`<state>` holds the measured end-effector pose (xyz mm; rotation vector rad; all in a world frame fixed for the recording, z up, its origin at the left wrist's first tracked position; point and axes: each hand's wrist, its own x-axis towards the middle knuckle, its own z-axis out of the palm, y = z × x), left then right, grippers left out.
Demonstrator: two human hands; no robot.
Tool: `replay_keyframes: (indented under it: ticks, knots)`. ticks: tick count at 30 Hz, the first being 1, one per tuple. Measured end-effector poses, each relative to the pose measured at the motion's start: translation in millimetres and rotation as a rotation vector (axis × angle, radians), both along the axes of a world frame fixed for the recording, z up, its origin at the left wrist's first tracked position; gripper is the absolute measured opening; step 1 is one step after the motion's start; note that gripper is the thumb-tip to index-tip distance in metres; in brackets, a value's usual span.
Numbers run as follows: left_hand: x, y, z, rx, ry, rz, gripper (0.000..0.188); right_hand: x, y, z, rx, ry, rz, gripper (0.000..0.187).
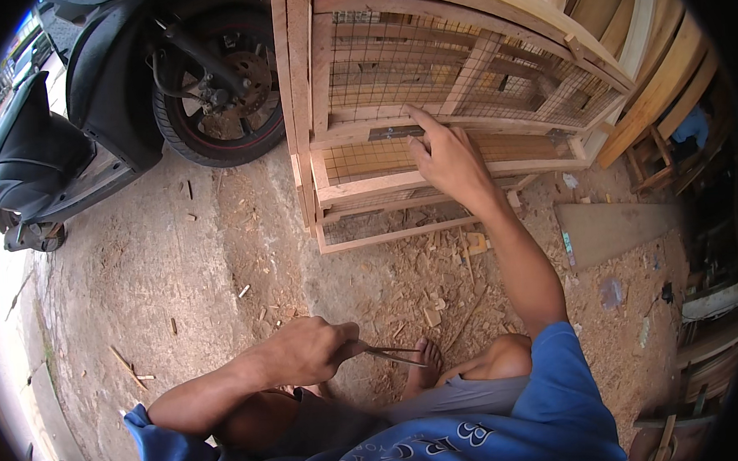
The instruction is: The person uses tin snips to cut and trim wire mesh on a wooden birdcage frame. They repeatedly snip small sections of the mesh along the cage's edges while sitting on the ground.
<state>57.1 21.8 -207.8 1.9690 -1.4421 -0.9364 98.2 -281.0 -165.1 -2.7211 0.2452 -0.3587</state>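
Note:
My left hand (304,350) is closed in a fist low in front of me, above my lap. Out of its right side stick two thin, dark arms of a metal tool (393,353) that looks like pincers; the rest is hidden in the fist. My right hand (451,159) reaches forward to a wooden cage (400,180) with wire mesh panels. Its index finger is stretched out at a middle rail, by the lower edge of the mesh (401,59), and the other fingers are loosely bent. Nothing shows in this hand. A dark strip (394,133) lies on the rail just left of it.
A black scooter (116,102) stands at the left, its wheel close to the cage. Long wooden boards (664,86) lean at the back right. A flat panel (618,232) lies on the right. Wood shavings (441,298) and scraps cover the concrete floor around my bare foot.

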Motion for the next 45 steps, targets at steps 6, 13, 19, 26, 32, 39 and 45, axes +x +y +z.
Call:
replay_keyframes:
  ticks: [6, 13, 19, 26, 32, 39, 45]
  knots:
    - [-1.6, -0.3, -0.5, -0.001, -0.013, 0.0, 0.021, -2.4, 1.1, -8.1, -0.301, -0.211, 0.026, 0.03]
    - [-2.9, 0.1, 3.5, 0.018, -0.011, -0.005, 0.03, -2.9, -6.5, -14.9, -0.197, -0.312, 0.135, 0.025]
    - [-3.2, 1.0, 7.3, 0.022, -0.002, -0.006, 0.03, -8.3, -19.2, -20.0, -0.356, -0.315, 0.123, 0.03]
    - [-3.7, 2.4, 6.4, 0.033, 0.007, -0.007, 0.03, -16.4, -17.8, -18.5, -0.191, -0.202, 0.072, 0.042]
    - [-4.1, 3.2, 5.5, 0.023, -0.018, 0.002, 0.029, -20.5, -23.5, -16.1, 0.018, -0.167, 0.082, 0.044]
    - [-3.7, 2.8, 6.0, 0.048, -0.017, -0.005, 0.029, -21.3, -27.5, -18.5, 0.157, -0.264, 0.014, 0.033]
    - [-3.4, -1.5, 7.0, 0.048, -0.008, -0.026, 0.027, -8.1, -29.7, -15.4, 0.174, -0.242, -0.009, 0.03]
